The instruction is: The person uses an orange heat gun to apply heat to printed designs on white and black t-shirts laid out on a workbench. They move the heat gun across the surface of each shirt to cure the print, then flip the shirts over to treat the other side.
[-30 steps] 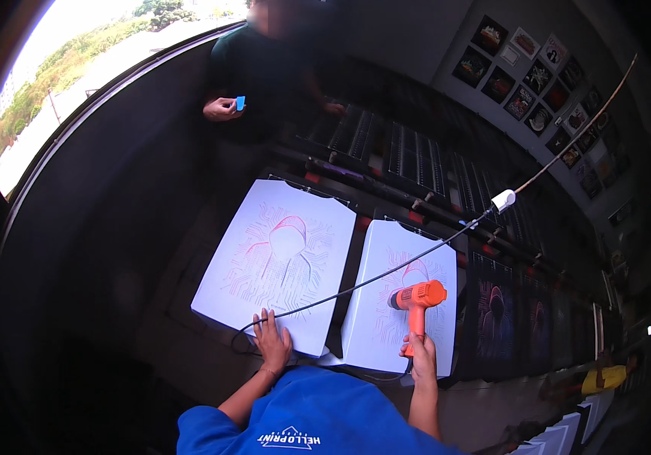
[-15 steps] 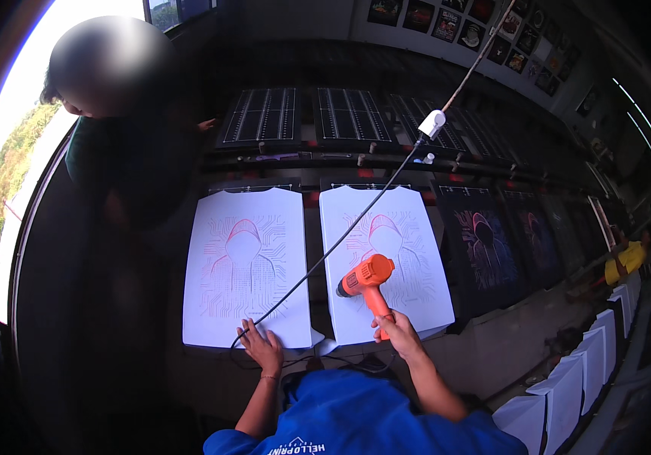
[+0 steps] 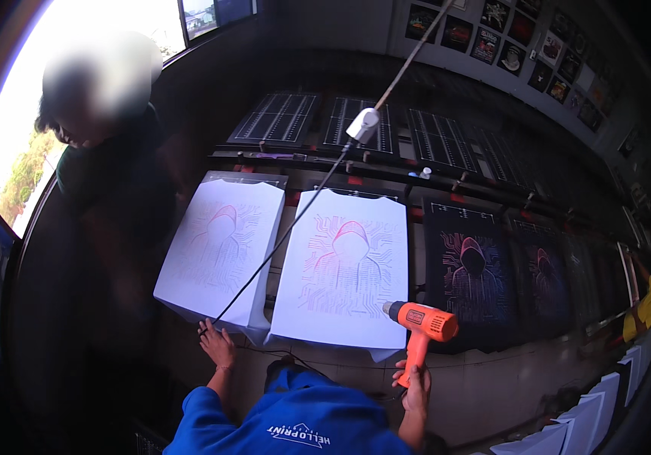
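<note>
surroundings: a long printing bench (image 3: 492, 379) carries a row of shirts on flat boards; framed prints (image 3: 526, 34) hang on the wall at upper right, and dark slatted screens (image 3: 356, 121) lie behind the boards.
white shirts: a left white shirt (image 3: 223, 254) and a middle white shirt (image 3: 348, 265) lie side by side, each printed with a red hooded figure.
black shirts: a black shirt (image 3: 473, 269) with the same figure lies just right of the middle one, with more dark shirts beyond it.
in the way: a black cable (image 3: 280, 243) runs from a white plug block (image 3: 362, 123) overhead, slants across the gap between the two white shirts and drops to the bench's near edge.
other person: a person in dark clothes (image 3: 105, 182) stands at the left, beside the left board.
heat gun: the orange heat gun (image 3: 424, 322) stands upright at the lower right corner of the middle white shirt, nozzle pointing left over the fabric.
right hand (image 3: 414, 379): fingers wrapped closed on the gun's handle, below the body.
left hand (image 3: 217, 345): lies flat with fingers spread on the near edge of the bench, touching the cable's low end, gripping nothing.
</note>
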`<state>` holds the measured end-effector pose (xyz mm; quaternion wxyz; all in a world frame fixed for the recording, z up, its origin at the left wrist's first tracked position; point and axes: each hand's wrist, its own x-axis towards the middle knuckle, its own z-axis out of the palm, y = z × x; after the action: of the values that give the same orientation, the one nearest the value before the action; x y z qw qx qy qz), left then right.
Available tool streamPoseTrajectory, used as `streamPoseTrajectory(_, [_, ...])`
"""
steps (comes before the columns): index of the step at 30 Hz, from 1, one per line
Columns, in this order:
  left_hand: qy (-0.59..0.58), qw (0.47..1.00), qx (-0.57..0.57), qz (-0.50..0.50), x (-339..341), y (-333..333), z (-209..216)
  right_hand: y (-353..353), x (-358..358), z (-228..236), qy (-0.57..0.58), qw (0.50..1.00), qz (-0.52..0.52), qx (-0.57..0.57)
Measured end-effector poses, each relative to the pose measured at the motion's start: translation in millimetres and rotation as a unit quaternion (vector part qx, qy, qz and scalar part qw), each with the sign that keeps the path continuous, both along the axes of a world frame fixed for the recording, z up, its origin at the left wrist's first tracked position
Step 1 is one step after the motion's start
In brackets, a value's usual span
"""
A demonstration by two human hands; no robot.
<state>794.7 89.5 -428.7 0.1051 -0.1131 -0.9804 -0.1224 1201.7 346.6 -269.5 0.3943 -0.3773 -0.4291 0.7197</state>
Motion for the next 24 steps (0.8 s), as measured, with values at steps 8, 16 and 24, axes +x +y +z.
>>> streamPoseTrajectory(8, [-0.207, 0.976, 0.043, 0.056, 75.9, 25.4, -15.2, 61.8, 199.2, 36.7, 0.029, 0.995, -0.072, -0.064])
streamPoseTrajectory(16, [-0.246, 0.960, 0.063, 0.120, 117.8, 86.7, -19.4, 138.3, 290.1, 66.9, -0.061, 0.994, -0.092, 0.008])
streamPoseTrajectory(24, [-0.122, 0.946, 0.173, 0.244, 129.6, 122.0, -40.1, 218.3, 322.0, 139.8, -0.193, 0.977, -0.060, 0.066])
